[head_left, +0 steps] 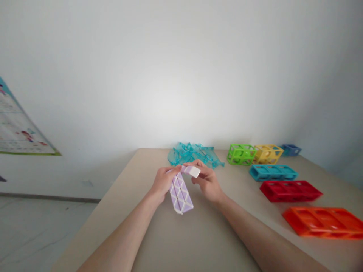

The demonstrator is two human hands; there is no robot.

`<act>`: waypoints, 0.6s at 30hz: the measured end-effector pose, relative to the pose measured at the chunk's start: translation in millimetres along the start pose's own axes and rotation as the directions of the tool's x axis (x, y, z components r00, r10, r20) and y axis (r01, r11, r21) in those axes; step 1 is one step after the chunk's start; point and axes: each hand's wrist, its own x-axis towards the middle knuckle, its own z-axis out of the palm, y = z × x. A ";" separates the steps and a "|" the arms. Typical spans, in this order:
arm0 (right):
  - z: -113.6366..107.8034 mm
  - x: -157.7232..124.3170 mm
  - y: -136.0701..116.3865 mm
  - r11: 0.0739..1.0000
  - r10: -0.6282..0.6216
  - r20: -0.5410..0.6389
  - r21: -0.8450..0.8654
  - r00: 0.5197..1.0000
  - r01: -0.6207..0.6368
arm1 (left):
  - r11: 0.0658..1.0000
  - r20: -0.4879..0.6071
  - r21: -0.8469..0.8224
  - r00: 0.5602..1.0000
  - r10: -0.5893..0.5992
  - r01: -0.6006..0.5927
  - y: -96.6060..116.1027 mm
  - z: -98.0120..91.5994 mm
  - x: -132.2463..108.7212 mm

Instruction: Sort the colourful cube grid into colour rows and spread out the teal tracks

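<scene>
A snake puzzle [180, 192] of lilac and white triangular segments is held above the table, its folded body slanting down toward me. My left hand [163, 183] is closed around the upper left side of that body. At the top, a short section with a white end juts out to the right. My right hand [207, 181] has its fingers curled around this section from behind and the right. Some fingertips of both hands are hidden behind the puzzle.
On the table [121, 196], a crumpled translucent turquoise plastic bag [195, 153] lies against the wall. Along the right stand openwork plastic blocks: green [241, 154], yellow [268, 154], blue [291, 150], teal [273, 172], red [290, 191] and orange [326, 222]. A poster [24, 124] hangs at left.
</scene>
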 end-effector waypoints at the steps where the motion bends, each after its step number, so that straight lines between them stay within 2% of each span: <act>1: -0.8 0.2 0.0 1.000 -0.002 0.010 -0.017 1.000 0.002 | 1.000 0.002 -0.006 1.000 -0.019 0.019 -0.4 -0.3 0.1; 4: -1.9 -0.8 0.1 0.998 -0.017 0.036 -0.054 0.999 0.019 | 0.999 -0.004 0.006 0.999 -0.035 0.035 -2.3 -1.1 1.0; 6: 0.3 -3.0 0.1 0.997 -0.016 0.045 -0.081 0.999 0.020 | 0.998 -0.033 0.060 0.999 0.028 -0.026 -3.6 -1.1 1.5; 8: 4.8 -5.6 0.0 0.991 -0.026 -0.014 -0.133 1.000 0.024 | 0.984 -0.057 0.137 0.990 0.127 -0.118 -4.6 -0.2 1.6; 10: 9.3 -7.3 -0.5 0.977 -0.045 -0.102 -0.210 0.994 0.023 | 0.976 -0.060 0.157 0.985 0.163 -0.152 -5.2 1.7 1.2; 12: 11.6 -7.5 -2.1 0.958 -0.071 -0.132 -0.287 0.989 0.030 | 0.991 -0.054 0.090 0.993 0.105 -0.100 -5.0 4.1 0.2; 15: 9.4 -5.3 -6.5 0.928 -0.092 -0.066 -0.367 0.994 0.061 | 0.996 -0.015 -0.074 0.999 -0.046 0.045 -2.4 7.2 -2.2; 18: 4.7 -2.9 -10.5 0.908 -0.115 -0.004 -0.406 0.993 0.103 | 0.968 0.045 -0.194 0.987 -0.154 0.160 2.5 8.6 -4.8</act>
